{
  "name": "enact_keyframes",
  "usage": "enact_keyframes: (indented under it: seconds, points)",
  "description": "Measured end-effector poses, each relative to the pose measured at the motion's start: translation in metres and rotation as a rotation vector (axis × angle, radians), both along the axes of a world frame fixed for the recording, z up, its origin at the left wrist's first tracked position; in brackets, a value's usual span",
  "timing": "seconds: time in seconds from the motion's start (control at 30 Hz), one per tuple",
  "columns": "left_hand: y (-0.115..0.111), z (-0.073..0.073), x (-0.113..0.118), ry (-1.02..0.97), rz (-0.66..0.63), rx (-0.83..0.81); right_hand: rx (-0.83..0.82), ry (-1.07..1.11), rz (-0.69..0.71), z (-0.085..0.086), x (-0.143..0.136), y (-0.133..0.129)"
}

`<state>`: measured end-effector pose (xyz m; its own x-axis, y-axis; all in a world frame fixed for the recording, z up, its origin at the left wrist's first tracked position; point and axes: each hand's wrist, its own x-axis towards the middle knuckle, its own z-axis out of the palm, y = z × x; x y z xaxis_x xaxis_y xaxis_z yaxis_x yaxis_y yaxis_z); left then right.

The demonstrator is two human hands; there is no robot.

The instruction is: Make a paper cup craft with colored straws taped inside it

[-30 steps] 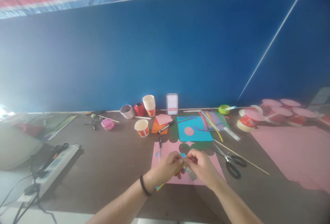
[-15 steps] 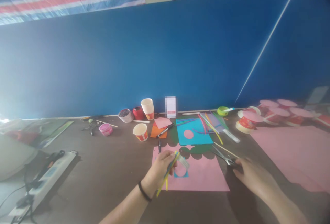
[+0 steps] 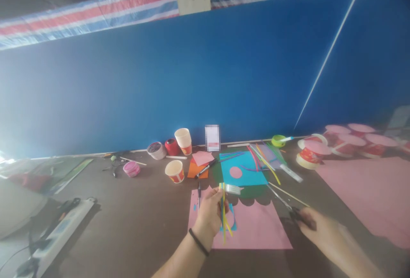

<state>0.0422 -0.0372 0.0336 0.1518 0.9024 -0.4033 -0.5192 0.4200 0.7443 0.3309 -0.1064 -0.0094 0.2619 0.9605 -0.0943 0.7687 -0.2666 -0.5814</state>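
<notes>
at the left edge of the frame, a white power strip (image 3: pixel 65 231) is lying at a slant on the desk (image 3: pixel 144 218). further right, a pink tub (image 3: pixel 131 168) is sitting near a paper cup (image 3: pixel 174 172) that is standing upright. a black pen (image 3: pixel 199 192) is lying just above the left hand (image 3: pixel 209 212), at lower centre, whose fingers are pinching shut on a bundle of yellow and blue strips (image 3: pixel 224 216). the bundle is standing nearly upright, its loose ends fanning out below over a pink sheet (image 3: pixel 256 226), while a clear, shiny piece (image 3: pixel 232 189) is jutting rightward from its top. pinching close to that top should be helping the strips line up; a light, even squeeze is likely serving better than a hard one, since such thin strips could be creasing or sliding apart. at lower right, the scissors (image 3: pixel 286 203) are lying with their blades pointing up and left, near a thin stick (image 3: pixel 290 194). the right hand (image 3: pixel 320 226) is touching their black handles, its fingers curling, but blur is hiding how far they are open and whether they are gripping. seating the fingers well in the loops and lifting the blades clear of the stick would be making for steadier handling.
</notes>
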Motion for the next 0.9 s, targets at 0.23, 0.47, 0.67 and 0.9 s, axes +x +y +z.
enact_keyframes:
  seconds: [0.23,0.47,0.67,0.9]
  points:
    - [0.003,-0.001,0.014,-0.141,0.086,-0.02,-0.367,1.108,0.196,-0.018,-0.109,-0.017]
    - [0.005,-0.002,0.014,-0.135,0.099,-0.032,-0.35,1.218,0.134,-0.019,-0.133,-0.006]
    - [0.005,-0.013,0.015,-0.137,0.07,0.016,-0.289,1.196,0.132,-0.012,-0.132,-0.002]
    - [0.0,-0.01,0.018,-0.157,0.087,0.039,-0.213,1.303,0.101,-0.006,-0.145,-0.005]
